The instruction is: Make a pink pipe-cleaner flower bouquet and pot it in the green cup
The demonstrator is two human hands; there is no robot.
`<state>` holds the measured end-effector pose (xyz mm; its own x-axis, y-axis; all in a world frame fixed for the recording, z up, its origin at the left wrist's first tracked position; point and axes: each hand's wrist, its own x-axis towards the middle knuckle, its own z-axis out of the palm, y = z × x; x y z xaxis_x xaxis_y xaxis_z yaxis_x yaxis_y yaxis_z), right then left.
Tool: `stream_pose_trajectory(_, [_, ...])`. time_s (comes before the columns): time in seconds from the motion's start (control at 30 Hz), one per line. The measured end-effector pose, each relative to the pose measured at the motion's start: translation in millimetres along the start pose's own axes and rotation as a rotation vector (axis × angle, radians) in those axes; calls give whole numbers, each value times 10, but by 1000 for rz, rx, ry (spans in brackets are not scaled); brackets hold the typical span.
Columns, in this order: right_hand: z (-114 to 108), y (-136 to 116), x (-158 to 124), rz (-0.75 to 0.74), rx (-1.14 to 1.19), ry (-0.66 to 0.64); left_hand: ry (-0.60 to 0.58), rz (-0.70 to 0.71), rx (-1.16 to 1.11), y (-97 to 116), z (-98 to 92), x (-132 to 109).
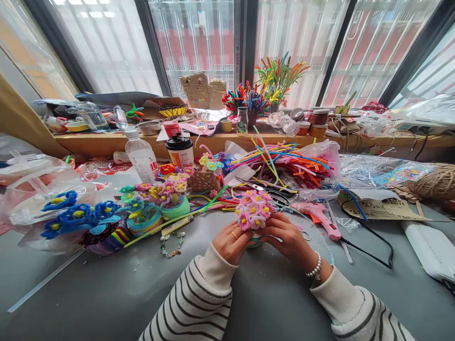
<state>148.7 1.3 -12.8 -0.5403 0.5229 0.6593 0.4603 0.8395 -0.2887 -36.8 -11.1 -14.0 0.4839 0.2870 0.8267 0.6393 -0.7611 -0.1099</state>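
Note:
A bunch of pink pipe-cleaner flowers (pixel 254 209) with yellow centres stands at the middle of the table, above a small green pot (pixel 254 241) that my hands mostly hide. From the left my left hand (pixel 231 241), with a ring on one finger, is closed against the stems and pot. My right hand (pixel 292 239) curls round the other side, fingers just below the blooms. Scissors (pixel 275 193) lie behind the flowers. To the right is a pink hot glue gun (pixel 325 221) with a black cord.
Finished pipe-cleaner flower pots (pixel 176 207) and blue flowers (pixel 78 214) stand left, near a bead bracelet (pixel 172 245) and a plastic bottle (pixel 140 154). Loose pipe cleaners (pixel 295 163) pile up behind. At right are a twine ball (pixel 435 182) and a white device (pixel 430 248).

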Motion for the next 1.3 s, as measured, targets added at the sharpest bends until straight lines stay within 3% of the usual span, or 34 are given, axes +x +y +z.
stream_pose_trajectory(0.37, [24,-2,-1,-62,-67,70,14,31,6,40,-33,23])
stream_pose_trajectory(1.07, [57,-51,-39,-24,-60,91,36,8,-90,30,-12,23])
stream_pose_trajectory(1.3, [-33,-61,-60,106,13,108,52,-20,2,-9,-49,-66])
